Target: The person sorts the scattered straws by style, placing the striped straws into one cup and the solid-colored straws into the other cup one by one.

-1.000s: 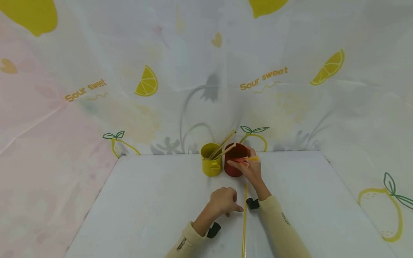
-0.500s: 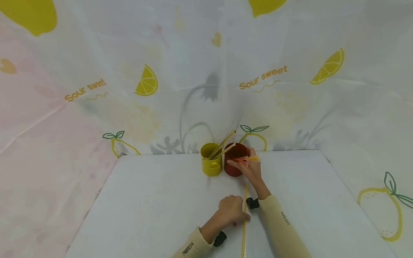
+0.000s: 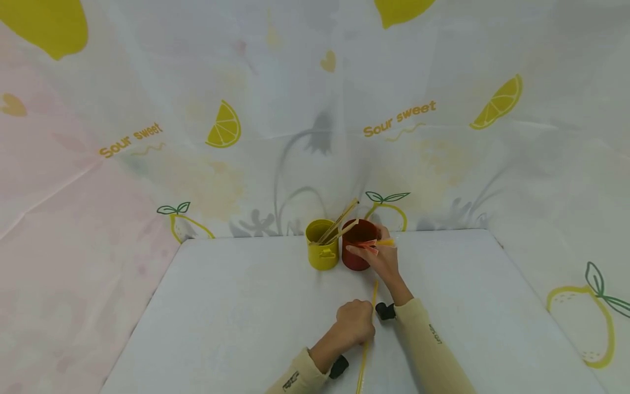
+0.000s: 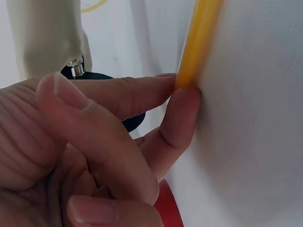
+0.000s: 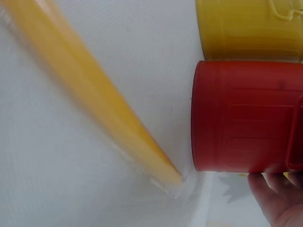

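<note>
My left hand point(image 3: 355, 323) pinches a long yellow straw point(image 3: 363, 361) between thumb and finger; the straw point(image 4: 198, 45) lies close along the white tabletop in the left wrist view. My right hand point(image 3: 385, 261) grips the red can point(image 3: 355, 261) at the back, its fingers point(image 5: 266, 194) against the can's side in the right wrist view. Red and orange ends point(image 3: 369, 245) of thin sticks stick out over the can's rim, beside that hand. The straw's far end points toward the red can and stays apart from it.
A yellow can point(image 3: 322, 258) with a small handle stands just left of the red one, holding tan sticks point(image 3: 340, 223). A lemon-patterned cloth point(image 3: 275, 180) hangs behind the white table point(image 3: 236, 306). Each wrist carries a black camera point(image 3: 385, 311).
My left hand has moved right and toward me to the yellow straw and now pinches it. The straw's near end has swung left. My right hand and the cans have stayed put.
</note>
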Demonstrator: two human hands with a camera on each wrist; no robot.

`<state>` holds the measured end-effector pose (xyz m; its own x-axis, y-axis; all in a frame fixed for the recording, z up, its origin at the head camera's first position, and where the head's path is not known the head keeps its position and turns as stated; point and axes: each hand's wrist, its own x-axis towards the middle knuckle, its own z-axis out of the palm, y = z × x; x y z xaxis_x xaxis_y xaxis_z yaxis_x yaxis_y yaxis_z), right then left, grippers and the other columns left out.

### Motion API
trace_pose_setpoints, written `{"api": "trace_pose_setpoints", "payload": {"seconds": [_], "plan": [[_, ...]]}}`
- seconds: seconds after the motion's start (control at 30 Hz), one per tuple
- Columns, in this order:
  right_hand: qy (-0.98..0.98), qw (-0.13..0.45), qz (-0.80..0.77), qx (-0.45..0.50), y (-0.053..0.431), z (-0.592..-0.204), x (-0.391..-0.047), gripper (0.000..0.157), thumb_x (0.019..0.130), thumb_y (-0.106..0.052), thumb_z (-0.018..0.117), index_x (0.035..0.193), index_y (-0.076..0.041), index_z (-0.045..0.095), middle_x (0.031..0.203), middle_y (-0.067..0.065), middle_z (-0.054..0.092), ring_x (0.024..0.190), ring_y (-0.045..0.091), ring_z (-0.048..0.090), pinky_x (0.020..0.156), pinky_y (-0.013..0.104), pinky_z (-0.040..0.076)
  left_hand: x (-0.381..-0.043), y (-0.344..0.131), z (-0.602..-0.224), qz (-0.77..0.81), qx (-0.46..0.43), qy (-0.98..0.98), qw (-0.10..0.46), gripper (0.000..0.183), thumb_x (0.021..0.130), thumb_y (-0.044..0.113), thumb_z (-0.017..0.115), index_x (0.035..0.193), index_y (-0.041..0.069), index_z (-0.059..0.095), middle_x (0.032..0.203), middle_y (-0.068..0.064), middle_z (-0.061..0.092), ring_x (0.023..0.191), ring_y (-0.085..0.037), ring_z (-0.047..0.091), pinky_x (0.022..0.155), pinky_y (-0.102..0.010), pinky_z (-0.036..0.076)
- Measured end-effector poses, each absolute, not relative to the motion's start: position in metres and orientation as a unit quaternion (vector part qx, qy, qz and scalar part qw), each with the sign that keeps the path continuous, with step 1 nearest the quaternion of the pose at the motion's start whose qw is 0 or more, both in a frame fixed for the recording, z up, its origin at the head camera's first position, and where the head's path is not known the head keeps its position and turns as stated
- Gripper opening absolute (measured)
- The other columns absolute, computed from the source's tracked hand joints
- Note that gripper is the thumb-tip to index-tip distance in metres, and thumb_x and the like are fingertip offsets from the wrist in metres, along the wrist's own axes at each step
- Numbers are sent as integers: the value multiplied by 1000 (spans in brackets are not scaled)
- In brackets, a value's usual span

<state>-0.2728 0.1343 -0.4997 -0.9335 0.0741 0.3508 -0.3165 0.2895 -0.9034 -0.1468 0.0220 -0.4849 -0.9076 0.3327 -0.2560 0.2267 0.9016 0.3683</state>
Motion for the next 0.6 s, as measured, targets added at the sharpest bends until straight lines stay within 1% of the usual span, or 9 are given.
{"api": "trace_pose_setpoints", "payload": {"seconds": [0.17, 0.27, 0.43, 0.6], "plan": [[-781, 170, 596, 78, 134, -498, -272, 84, 70, -28, 91, 136, -2, 46, 129, 12, 57, 118, 26, 53, 98, 45, 45, -147, 20, -481, 153, 132, 965, 167, 28, 79, 8, 74, 58, 11, 57, 53, 0, 52, 48, -16, 48, 42, -27, 37], [-783, 171, 594, 72, 133, -498, -273, 84, 70, -29, 91, 136, -3, 46, 129, 11, 56, 118, 26, 53, 98, 45, 45, -149, 18, -480, 142, 129, 967, 169, 27, 79, 10, 75, 59, 11, 56, 55, 1, 50, 49, -15, 46, 43, -28, 35], [-786, 167, 591, 70, 133, -497, -272, 84, 70, -29, 91, 136, -2, 46, 130, 12, 56, 119, 26, 53, 98, 45, 45, -153, 16, -479, 105, 126, 974, 158, 24, 80, 12, 76, 64, 8, 58, 58, 1, 45, 51, -14, 40, 44, -29, 33], [-786, 166, 591, 70, 133, -497, -272, 83, 70, -28, 91, 136, -3, 46, 129, 12, 56, 118, 25, 53, 98, 43, 45, -153, 14, -480, 72, 122, 979, 146, 20, 82, 14, 76, 71, 5, 62, 59, 0, 47, 51, -14, 41, 45, -28, 35]]}}
